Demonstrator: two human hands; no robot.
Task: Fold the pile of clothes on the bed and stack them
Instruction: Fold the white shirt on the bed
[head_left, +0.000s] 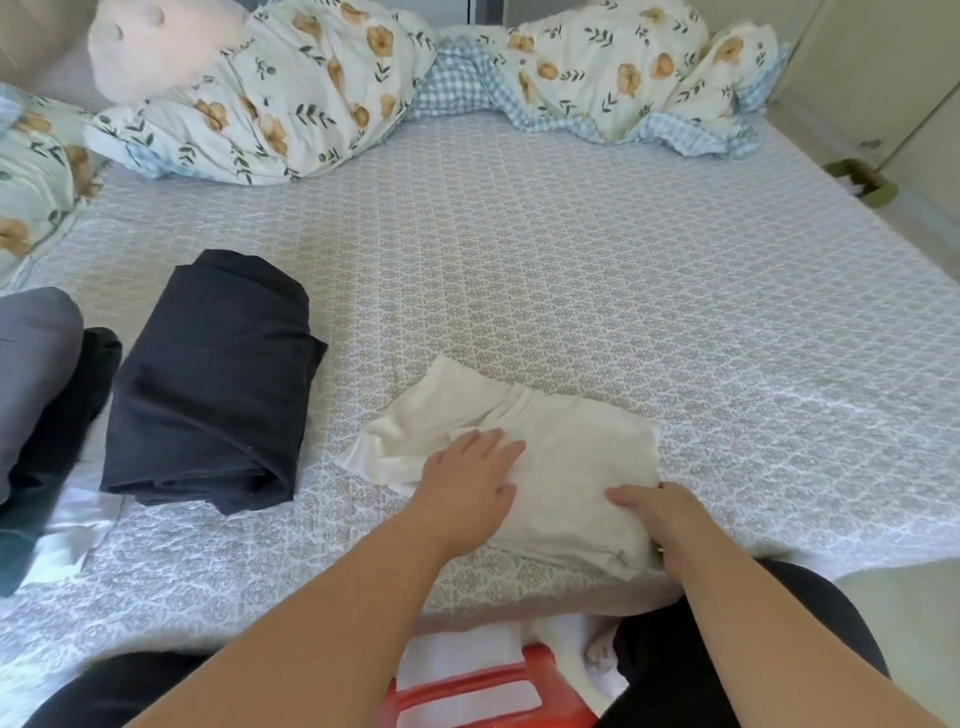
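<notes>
A cream garment (566, 447) lies partly folded on the bed near its front edge. My left hand (470, 478) rests flat on its left half with fingers spread. My right hand (662, 519) presses on its near right corner, fingers pointing left. A folded black garment (208, 384) lies to the left on the bed. Further left lies a loose pile of grey clothes (31, 364) and dark clothes (52, 457) with a white piece under it.
The patterned bed cover (623, 270) stretches out behind the garment. Floral pillows and a rumpled quilt (597, 78) line the far side, with a pale plush toy (156, 41) at the far left. A red stool (493, 691) stands below between my knees.
</notes>
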